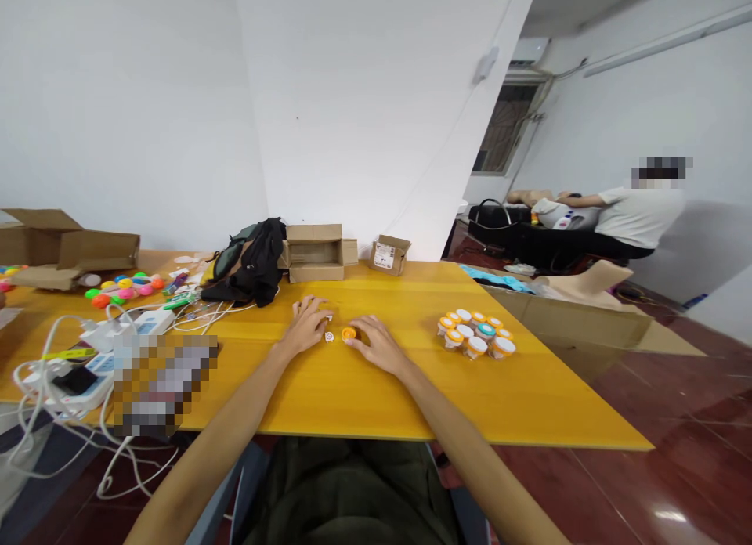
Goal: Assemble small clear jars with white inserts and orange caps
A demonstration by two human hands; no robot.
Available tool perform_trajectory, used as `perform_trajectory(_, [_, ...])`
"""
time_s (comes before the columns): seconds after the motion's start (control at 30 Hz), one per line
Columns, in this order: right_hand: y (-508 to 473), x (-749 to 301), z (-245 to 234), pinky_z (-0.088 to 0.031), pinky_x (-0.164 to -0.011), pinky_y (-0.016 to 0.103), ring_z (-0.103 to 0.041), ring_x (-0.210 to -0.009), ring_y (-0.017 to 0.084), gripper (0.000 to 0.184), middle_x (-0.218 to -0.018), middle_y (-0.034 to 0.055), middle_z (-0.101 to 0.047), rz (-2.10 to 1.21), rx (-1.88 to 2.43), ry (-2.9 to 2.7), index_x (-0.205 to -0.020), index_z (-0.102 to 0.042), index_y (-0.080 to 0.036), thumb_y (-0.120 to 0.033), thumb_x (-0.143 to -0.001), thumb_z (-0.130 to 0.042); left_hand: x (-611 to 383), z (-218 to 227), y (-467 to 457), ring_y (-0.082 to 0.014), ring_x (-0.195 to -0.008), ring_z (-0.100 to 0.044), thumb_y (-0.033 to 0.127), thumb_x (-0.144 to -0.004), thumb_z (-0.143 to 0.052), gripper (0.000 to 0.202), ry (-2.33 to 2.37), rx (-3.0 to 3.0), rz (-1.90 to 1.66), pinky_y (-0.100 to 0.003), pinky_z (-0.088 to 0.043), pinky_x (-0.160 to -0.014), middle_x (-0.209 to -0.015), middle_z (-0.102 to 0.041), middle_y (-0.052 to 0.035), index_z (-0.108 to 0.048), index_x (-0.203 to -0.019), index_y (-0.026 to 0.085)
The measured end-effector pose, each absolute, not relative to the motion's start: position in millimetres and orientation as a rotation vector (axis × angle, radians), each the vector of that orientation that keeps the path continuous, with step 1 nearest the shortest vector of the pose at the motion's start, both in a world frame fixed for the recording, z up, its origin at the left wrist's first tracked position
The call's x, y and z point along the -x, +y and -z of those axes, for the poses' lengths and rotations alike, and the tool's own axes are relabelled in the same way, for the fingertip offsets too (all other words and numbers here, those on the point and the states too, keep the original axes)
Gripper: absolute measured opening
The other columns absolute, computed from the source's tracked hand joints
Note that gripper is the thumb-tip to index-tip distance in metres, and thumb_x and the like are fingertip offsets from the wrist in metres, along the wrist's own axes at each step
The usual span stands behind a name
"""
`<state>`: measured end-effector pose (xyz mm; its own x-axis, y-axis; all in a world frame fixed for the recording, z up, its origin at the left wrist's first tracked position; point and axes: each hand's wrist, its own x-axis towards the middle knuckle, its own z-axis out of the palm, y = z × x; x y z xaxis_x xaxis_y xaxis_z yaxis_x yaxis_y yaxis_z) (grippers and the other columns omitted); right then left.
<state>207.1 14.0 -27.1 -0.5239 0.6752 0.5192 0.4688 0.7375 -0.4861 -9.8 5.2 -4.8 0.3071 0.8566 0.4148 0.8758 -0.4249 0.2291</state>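
Both my hands rest on the yellow table [364, 404] near its middle. My left hand [306, 324] lies palm down with its fingers curled over something small and white; a small white die [329, 337] sits just beside it. My right hand [379, 343] lies next to a small orange-lidded pot [348, 333], fingertips touching it. Whether the fingers grip it I cannot make out.
A cluster of several small jars with orange, white and teal lids [475, 333] stands to the right. Cardboard boxes [317, 252], a black bag [252, 267], coloured balls [121, 289], and cables with chargers [88, 349] fill the left and back. A person [638, 216] sits at the far right.
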Motion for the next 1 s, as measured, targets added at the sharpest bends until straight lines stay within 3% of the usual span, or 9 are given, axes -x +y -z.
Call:
perform_trajectory(0.23, [14,-206,26,-0.048,-0.084,0.035,-0.061,-0.087,0.020,0.014,-0.092,0.0046,-0.068,-0.540,0.894,-2.184,-0.095,-0.068,-0.022,-0.019,-0.083,-0.063,0,1,-3,-0.0299,-0.122,-0.039,0.016,-0.077,-0.055,0.037,-1.561,2.610,0.800,-0.048,-0.030,-0.099,-0.126,-0.057,-0.0063,-0.063,-0.112,0.028])
perform_trajectory(0.4, [21,-202,29,-0.050,-0.071,0.030,-0.062,-0.074,0.017,0.014,-0.083,0.0021,-0.068,-0.867,0.909,-1.960,-0.089,-0.068,-0.020,-0.026,-0.077,-0.067,-14,3,-7,-0.0297,-0.115,-0.043,0.030,-0.078,-0.066,0.028,-1.466,2.711,0.822,-0.047,-0.031,-0.097,-0.114,-0.061,-0.0071,-0.063,-0.105,0.025])
perform_trajectory(0.5, [23,-201,31,-0.053,-0.075,0.032,-0.066,-0.081,0.019,0.022,-0.088,0.0030,-0.071,-1.075,0.848,-1.799,-0.089,-0.067,-0.020,-0.033,-0.073,-0.071,-21,4,-7,-0.0292,-0.111,-0.045,0.039,-0.079,-0.069,0.024,-1.472,2.713,0.890,-0.045,-0.032,-0.093,-0.103,-0.064,-0.0067,-0.064,-0.097,0.024])
perform_trajectory(0.63, [23,-201,30,-0.055,-0.081,0.035,-0.068,-0.085,0.021,0.033,-0.089,0.0034,-0.072,-1.219,0.798,-1.692,-0.088,-0.068,-0.021,-0.040,-0.064,-0.079,-26,3,-8,-0.0283,-0.107,-0.048,0.038,-0.085,-0.063,0.017,-1.515,2.668,0.991,-0.043,-0.032,-0.090,-0.093,-0.067,-0.0067,-0.066,-0.092,0.023])
perform_trajectory(1.0, [20,-201,26,-0.056,-0.081,0.037,-0.069,-0.084,0.022,0.033,-0.087,0.0049,-0.073,-1.160,0.824,-1.638,-0.085,-0.070,-0.020,-0.046,-0.065,-0.077,-29,6,-6,-0.0267,-0.105,-0.054,0.033,-0.079,-0.070,0.017,-1.599,2.628,1.145,-0.042,-0.035,-0.092,-0.093,-0.071,-0.0047,-0.069,-0.094,0.024])
